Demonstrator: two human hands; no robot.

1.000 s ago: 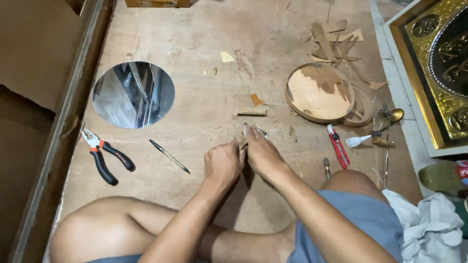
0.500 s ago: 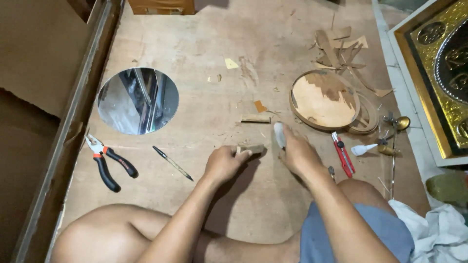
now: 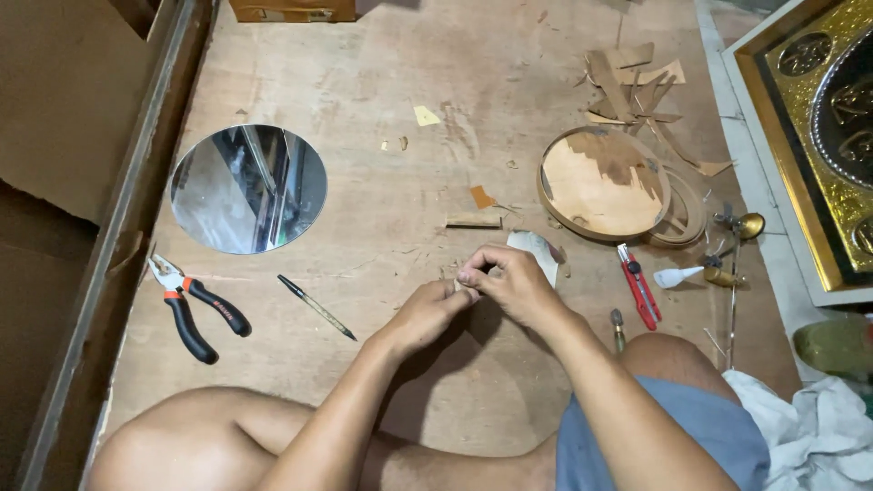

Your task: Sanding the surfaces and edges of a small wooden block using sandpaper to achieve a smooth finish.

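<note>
Pinching, seemingly, small piece (image 3: 466,280) between hands (image 3: 473,295)

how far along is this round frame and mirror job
Looks partway. Done: the round wooden frame is formed and lies beside a heap of wood offcuts. In hand: the left hand and right hand meet on a small piece I cannot make out, by a pale sheet. Left: the round mirror lies apart, not in the frame; pliers and red utility knife lie idle.
</note>
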